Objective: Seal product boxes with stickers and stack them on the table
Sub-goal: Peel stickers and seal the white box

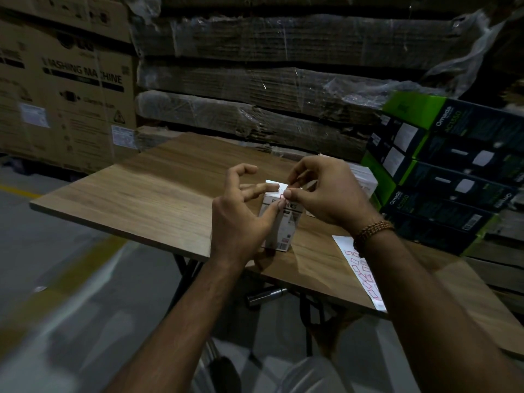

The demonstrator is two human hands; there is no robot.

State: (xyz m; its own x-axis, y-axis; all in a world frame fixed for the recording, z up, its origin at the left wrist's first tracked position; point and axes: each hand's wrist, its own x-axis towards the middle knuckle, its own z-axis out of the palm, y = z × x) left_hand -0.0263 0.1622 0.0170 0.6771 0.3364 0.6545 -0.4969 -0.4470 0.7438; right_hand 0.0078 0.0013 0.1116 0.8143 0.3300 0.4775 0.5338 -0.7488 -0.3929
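A small white product box stands upright on the wooden table. My left hand holds it, fingers over the top and thumb on the front face. A small red-edged sticker lies at the box's top front edge, and my right hand pinches and presses it there with thumb and fingertips. The sticker sheet, white with red outlines, lies on the table under my right forearm. Another white box sits behind my right hand, partly hidden.
Black and green product boxes are stacked at the table's right side. Shrink-wrapped flat cardboard rises behind the table and a large washing-machine carton stands at the left. Concrete floor with a yellow line lies to the left.
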